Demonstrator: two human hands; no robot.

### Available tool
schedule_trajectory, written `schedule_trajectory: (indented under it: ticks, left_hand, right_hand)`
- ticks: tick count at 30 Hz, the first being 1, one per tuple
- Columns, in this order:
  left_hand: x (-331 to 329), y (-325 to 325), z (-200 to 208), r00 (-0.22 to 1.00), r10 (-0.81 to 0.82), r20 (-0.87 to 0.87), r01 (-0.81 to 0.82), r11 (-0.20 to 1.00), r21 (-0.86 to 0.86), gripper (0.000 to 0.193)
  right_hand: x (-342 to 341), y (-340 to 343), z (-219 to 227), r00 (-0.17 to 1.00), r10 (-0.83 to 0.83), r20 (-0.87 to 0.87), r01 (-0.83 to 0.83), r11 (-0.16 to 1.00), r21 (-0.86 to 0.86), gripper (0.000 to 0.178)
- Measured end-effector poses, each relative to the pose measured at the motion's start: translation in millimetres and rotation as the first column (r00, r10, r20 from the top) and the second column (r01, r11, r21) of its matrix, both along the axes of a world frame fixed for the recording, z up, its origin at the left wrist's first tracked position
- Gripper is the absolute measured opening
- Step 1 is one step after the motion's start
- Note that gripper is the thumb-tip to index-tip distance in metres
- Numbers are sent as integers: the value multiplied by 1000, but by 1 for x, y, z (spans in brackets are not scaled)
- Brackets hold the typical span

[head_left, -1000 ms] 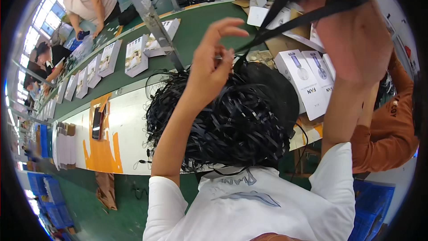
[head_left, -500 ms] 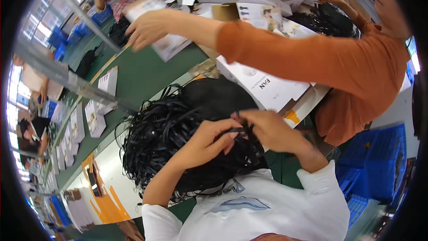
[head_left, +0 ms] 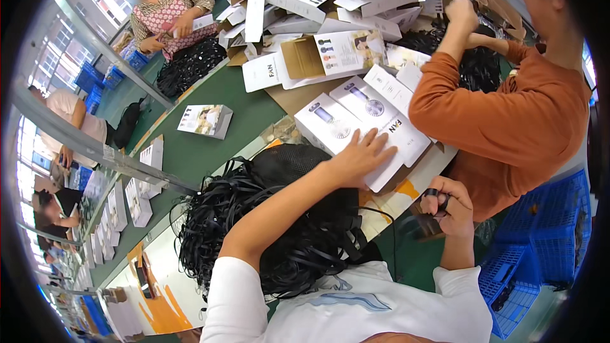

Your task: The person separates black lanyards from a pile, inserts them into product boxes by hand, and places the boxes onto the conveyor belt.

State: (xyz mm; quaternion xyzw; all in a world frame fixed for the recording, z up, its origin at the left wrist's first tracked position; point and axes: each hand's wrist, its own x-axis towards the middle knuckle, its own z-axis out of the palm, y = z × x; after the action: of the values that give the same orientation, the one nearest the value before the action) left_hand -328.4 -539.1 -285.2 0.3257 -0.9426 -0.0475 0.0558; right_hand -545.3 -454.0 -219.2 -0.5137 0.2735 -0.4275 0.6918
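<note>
My left hand (head_left: 362,157) lies with its fingers spread on the white printed fan boxes (head_left: 325,126) at the table's edge. A looped black strap (head_left: 438,199) is gripped in my right hand (head_left: 455,208), whose fingers are curled closed to the right of those boxes. In front of me is a large tangle of thin black straps (head_left: 213,232), partly under my left forearm. It spills from a black mesh bag (head_left: 289,160). A single thin black cord (head_left: 394,241) hangs loose near my shirt.
A co-worker in an orange sleeve (head_left: 483,105) sits close on the right. Open and flattened cartons (head_left: 343,51) heap up at the back. One box (head_left: 204,121) lies on the green belt (head_left: 254,105). A metal post (head_left: 105,152) crosses the left; blue crates (head_left: 534,228) stand at right.
My hands have parted: the left has reached forward onto the boxes, the right moved right with the strap. The co-worker's arm has drawn back from over the belt, where a box now lies.
</note>
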Motion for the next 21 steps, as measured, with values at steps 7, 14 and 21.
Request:
schedule_trajectory:
  ticks: [7, 14, 21]
  left_hand:
    - [35, -9, 67, 810, 108, -576, -129, 992, 5, 94]
    - [115, 36, 117, 250, 485, -838, 318, 777, 544, 107]
    - [118, 77, 69, 180, 529, -829, 428, 717, 550, 118]
  right_hand:
    - [19, -24, 44, 765, -293, 574, 228, 956, 184, 18]
    - [80, -71, 155, 508, 512, 692, -216, 854, -473, 11]
    - [146, -57, 223, 463, 680, 568, -366, 731, -576, 13]
